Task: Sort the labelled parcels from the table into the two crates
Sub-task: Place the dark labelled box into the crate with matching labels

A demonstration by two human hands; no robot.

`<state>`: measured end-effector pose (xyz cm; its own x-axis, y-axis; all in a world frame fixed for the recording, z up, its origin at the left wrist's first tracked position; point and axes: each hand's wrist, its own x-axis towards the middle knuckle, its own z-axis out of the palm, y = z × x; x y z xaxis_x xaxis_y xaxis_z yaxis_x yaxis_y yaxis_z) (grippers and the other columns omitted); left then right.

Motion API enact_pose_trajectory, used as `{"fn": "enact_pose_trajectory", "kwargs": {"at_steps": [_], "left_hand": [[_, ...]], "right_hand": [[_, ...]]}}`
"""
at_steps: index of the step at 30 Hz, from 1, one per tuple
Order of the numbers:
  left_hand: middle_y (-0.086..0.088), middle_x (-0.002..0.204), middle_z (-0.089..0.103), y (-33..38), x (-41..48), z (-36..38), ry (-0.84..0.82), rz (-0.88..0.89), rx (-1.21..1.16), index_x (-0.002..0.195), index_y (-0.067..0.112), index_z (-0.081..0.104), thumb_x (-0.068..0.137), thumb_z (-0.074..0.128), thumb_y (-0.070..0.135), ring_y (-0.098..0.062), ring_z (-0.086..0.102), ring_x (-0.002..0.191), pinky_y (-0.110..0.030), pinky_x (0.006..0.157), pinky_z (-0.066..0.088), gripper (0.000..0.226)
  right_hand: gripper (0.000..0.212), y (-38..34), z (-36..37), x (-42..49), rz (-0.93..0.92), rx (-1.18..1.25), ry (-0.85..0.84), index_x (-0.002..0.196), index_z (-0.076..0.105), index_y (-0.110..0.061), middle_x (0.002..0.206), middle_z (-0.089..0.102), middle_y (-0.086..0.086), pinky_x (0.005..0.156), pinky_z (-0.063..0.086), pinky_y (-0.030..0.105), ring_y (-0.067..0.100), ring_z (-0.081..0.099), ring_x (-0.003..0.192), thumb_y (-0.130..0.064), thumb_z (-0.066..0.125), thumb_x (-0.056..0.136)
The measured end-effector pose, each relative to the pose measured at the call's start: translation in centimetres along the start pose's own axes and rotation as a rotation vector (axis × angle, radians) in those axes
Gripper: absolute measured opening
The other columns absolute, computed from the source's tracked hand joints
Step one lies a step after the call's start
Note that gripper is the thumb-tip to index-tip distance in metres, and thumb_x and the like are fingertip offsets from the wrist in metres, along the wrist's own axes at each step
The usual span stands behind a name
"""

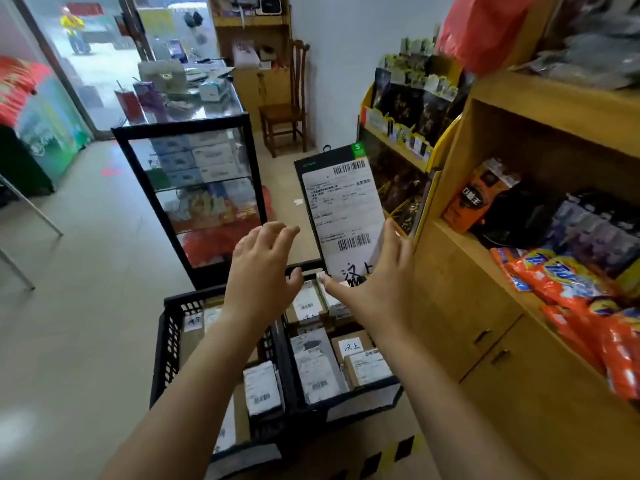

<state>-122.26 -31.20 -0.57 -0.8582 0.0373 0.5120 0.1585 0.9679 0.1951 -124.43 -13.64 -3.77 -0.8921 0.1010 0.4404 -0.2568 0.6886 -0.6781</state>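
Head view, the sole camera. The parcel (343, 202) is a flat black pack with a white shipping label. It is held up in front of me, right of centre, above the far end of the right crate (360, 393). Its long axis runs near vertical, the top tipped slightly left, and the label faces the camera.

The right hand (381, 289) grips the parcel at its lower end, thumb on the near face at the bottom left and fingers behind the right edge. The left hand (263, 268) is empty, fingers spread and loosely bent. It sits just left of the parcel and apart from it, with a gap showing between its fingertips and the parcel's left edge.

The left crate (169, 341) and the right crate stand side by side on the floor below the hands. I cannot tell whether their walls touch. Both already hold labelled boxes. The parcel hangs over the right crate, and the right hand is the nearer hand and the only one in contact.

The handwritten mark at the foot of the held label appears to match the mark on a small box (351, 346) in the right crate. On that evidence I judge the right crate to be the destination. The move would be downward and towards me, with the long axis laid flat. That crate looks well filled, so the pack may have to rest on top of other boxes. The table is not in view.
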Motion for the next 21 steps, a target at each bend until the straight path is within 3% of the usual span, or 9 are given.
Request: {"fn": "enact_pose_trajectory", "kwargs": {"at_steps": [5,10,14,21], "left_hand": [[-0.011,0.125,0.057,0.7,2.3,4.0,-0.023,-0.067,0.047,0.130,0.011,0.056,0.072,0.078,0.020,-0.033,0.052,0.117,-0.048,0.101,0.042,0.062],[-0.012,0.120,0.060,-0.1,3.5,7.3,-0.062,-0.117,0.079,0.124,0.008,0.060,0.067,0.079,0.016,-0.032,0.057,0.110,-0.045,0.095,0.045,0.061],[-0.010,0.120,0.059,-2.0,4.4,9.4,-0.108,-0.153,0.076,0.125,0.009,0.060,0.069,0.077,0.017,-0.030,0.056,0.111,-0.044,0.095,0.045,0.059],[-0.009,0.118,0.059,-6.5,6.9,13.3,-0.237,-0.176,0.051,0.123,0.009,0.060,0.068,0.078,0.017,-0.030,0.057,0.108,-0.043,0.092,0.046,0.059]], "right_hand": [[0.129,3.5,1.7,3.9,-0.007,-0.009,-0.100,0.155,0.006,-0.023,0.146,0.025,0.001,0.093,0.051,0.031,0.019,0.031,0.135,-0.064,0.082,0.059],[0.129,5.7,4.3,6.3,-0.008,-0.001,-0.166,0.156,0.006,-0.021,0.147,0.024,0.002,0.092,0.047,0.028,0.019,0.030,0.135,-0.065,0.081,0.060],[0.129,6.8,6.9,7.5,0.013,-0.001,-0.208,0.156,0.007,-0.020,0.141,0.027,0.000,0.082,0.041,0.021,0.018,0.034,0.129,-0.061,0.083,0.060],[0.129,7.8,12.4,9.8,0.075,-0.020,-0.261,0.155,0.011,-0.019,0.139,0.028,0.000,0.090,0.051,0.032,0.017,0.035,0.128,-0.059,0.085,0.058]]}}
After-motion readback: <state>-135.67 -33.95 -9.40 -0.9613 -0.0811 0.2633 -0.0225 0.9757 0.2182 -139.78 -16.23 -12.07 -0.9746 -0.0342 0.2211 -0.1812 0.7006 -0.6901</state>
